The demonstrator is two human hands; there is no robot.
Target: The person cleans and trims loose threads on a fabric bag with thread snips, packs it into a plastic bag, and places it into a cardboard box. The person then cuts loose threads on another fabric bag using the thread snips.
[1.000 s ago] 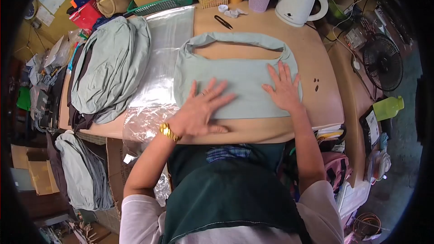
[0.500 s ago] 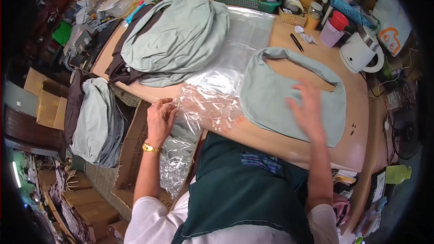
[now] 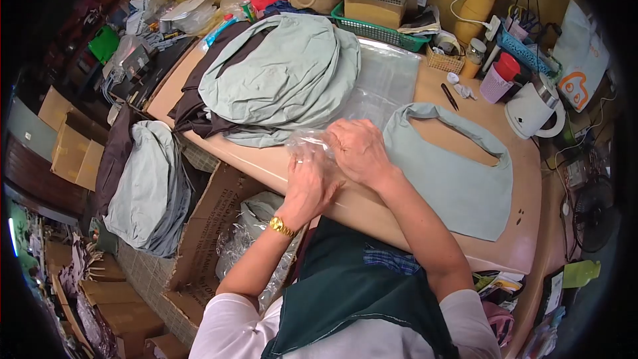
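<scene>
Both hands are close together at the table's near edge, around a crumpled clear plastic bag (image 3: 308,138). My left hand (image 3: 307,187), with a gold watch at the wrist, grips the plastic from the left. Closed on its other side is my right hand (image 3: 362,151), its fingertips partly hidden. A pale green cloth shoulder bag (image 3: 448,183) lies flat to the right, its strap loop pointing away from me. Behind my hands, a heap of similar pale green cloth bags (image 3: 276,73) rests on dark brown ones (image 3: 193,116). More flat clear plastic (image 3: 389,70) lies beside the heap.
Below the table on the left stands an open carton (image 3: 199,246) with clear plastic inside. More cloth bags (image 3: 143,189) hang or stand beside it. A white kettle (image 3: 531,110), a lilac cup (image 3: 495,86) and a black pen (image 3: 450,96) are at the right. A green basket (image 3: 379,30) sits at the back.
My right hand has left the cloth bag and come over to my left hand. The clear plastic, spread out before, is now bunched between my hands. The view has shifted slightly.
</scene>
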